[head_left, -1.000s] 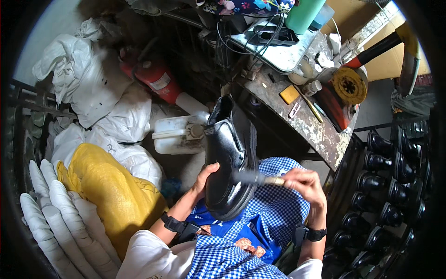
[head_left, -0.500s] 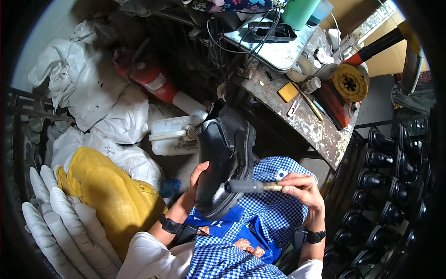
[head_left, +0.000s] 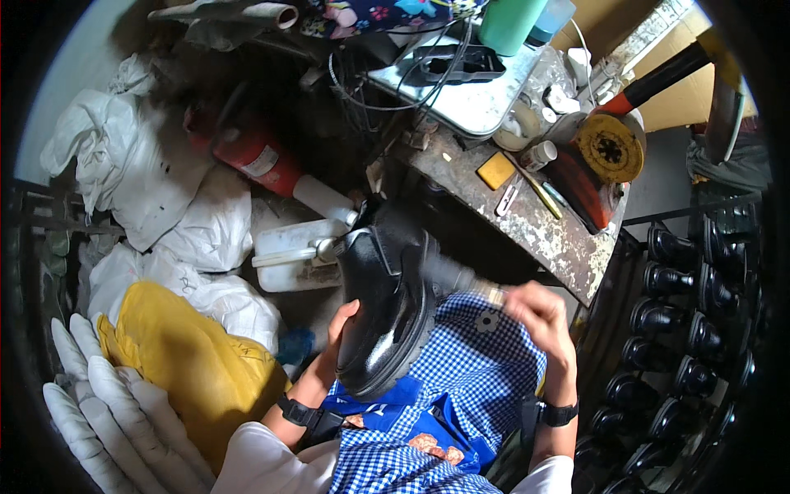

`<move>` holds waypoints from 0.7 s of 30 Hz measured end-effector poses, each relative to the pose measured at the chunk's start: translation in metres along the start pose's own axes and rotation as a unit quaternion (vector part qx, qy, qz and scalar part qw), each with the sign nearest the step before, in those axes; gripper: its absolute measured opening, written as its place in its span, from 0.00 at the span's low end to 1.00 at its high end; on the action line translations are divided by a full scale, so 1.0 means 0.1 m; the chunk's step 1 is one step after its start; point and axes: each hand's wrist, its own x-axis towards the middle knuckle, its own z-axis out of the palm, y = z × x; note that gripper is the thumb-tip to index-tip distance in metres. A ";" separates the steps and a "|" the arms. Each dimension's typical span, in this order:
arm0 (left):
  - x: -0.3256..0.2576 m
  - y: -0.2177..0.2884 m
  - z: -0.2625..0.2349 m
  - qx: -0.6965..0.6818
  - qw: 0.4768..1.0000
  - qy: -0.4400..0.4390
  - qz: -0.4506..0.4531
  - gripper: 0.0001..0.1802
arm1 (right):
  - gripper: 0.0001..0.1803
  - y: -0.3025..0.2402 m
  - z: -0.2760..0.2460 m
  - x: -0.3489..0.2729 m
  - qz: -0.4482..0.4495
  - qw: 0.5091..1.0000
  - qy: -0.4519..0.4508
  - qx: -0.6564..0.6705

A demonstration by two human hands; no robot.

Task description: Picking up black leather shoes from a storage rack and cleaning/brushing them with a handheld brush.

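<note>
A black leather shoe (head_left: 370,309) with a thick treaded sole stands toe down above my lap. My left hand (head_left: 336,336) is wrapped round its left side, with the thumb on the upper and most of the fingers hidden behind. My right hand (head_left: 539,321) is closed on the handle end of a dark brush (head_left: 457,278), blurred by motion. The brush's dark head reaches left to the sole edge near the heel; whether it touches cannot be told. A blue checked apron (head_left: 485,354) covers my lap.
A worn workbench (head_left: 568,255) at the right carries a yellow block (head_left: 495,170), a knife and a red-and-yellow machine (head_left: 609,148). Black shoes (head_left: 658,317) fill a rack at the right. A white jerrycan (head_left: 288,255), a red fire extinguisher (head_left: 255,156) and sacks (head_left: 181,354) stand left.
My right hand has moved slightly right and up with the brush, whose head went from the lower upper to beside the heel. The shoe has shifted a little left and down.
</note>
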 end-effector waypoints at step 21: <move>-0.05 0.05 -0.05 0.076 0.991 0.089 0.072 0.30 | 0.30 0.39 -0.07 1.95 -0.017 0.920 0.325 -0.219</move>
